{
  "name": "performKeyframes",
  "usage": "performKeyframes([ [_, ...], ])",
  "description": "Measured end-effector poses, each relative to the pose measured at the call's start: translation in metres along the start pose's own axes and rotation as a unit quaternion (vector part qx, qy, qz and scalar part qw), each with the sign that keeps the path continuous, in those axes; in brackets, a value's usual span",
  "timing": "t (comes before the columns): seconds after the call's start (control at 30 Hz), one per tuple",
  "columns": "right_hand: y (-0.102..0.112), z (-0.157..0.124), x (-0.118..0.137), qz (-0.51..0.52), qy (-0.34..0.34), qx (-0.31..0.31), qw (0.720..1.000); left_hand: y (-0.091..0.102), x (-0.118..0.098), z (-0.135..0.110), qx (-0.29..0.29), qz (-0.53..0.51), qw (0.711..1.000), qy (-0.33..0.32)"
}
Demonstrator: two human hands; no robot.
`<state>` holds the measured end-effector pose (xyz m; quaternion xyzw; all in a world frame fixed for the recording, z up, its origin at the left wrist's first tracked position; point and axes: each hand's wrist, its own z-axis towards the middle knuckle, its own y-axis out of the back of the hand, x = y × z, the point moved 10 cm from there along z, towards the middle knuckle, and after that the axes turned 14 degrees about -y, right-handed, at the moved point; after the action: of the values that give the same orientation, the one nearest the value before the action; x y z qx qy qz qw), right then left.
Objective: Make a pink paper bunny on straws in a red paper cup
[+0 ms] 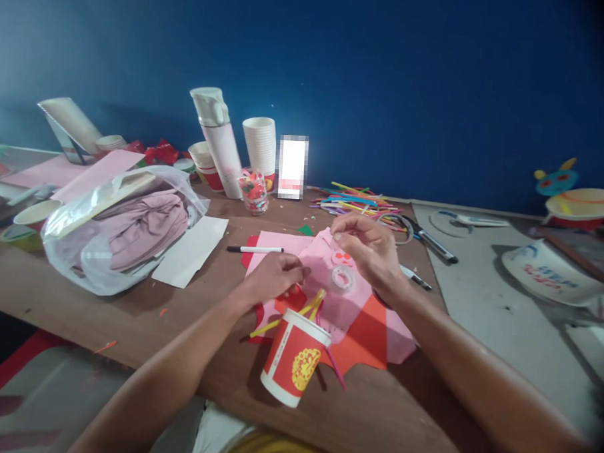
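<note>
Two hands (370, 248), one clear tape roll (335, 277), one foreground cup (290, 353), one flask (222, 153) and one bag (105, 261) show.

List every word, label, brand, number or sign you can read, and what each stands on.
No text reads clearly.
Red-and-white paper cup: print along its white strip, too small to read; its round yellow emblem is too blurred to make out.
White object at right: red and blue marks like lettering, too blurred to read.
Bright rectangle at back: pixelated, unreadable.
</note>
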<state>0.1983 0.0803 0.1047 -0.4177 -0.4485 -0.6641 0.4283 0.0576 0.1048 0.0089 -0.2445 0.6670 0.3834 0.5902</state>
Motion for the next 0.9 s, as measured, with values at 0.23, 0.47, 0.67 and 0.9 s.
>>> performKeyframes([
  [0.23, 0.002, 0.004, -0.008, 0.041, -0.058, 0.006, 0.997, -0.031, -0.001, -0.010, 0.124, 0.182, 0.975, 0.009],
  [0.47, 0.001, 0.004, -0.004, 0.056, -0.062, 0.023, 0.996, -0.051, 0.000, -0.014, 0.187, 0.143, 0.972, 0.024],
  [0.67, 0.000, 0.004, -0.004, 0.089, -0.080, 0.036, 0.992, -0.052, -0.001, -0.011, 0.174, 0.108, 0.979, 0.019],
  [0.9, -0.007, -0.001, -0.001, 0.142, -0.118, 0.064, 0.981, -0.011, -0.016, -0.007, -0.067, -0.145, 0.987, -0.015],
])
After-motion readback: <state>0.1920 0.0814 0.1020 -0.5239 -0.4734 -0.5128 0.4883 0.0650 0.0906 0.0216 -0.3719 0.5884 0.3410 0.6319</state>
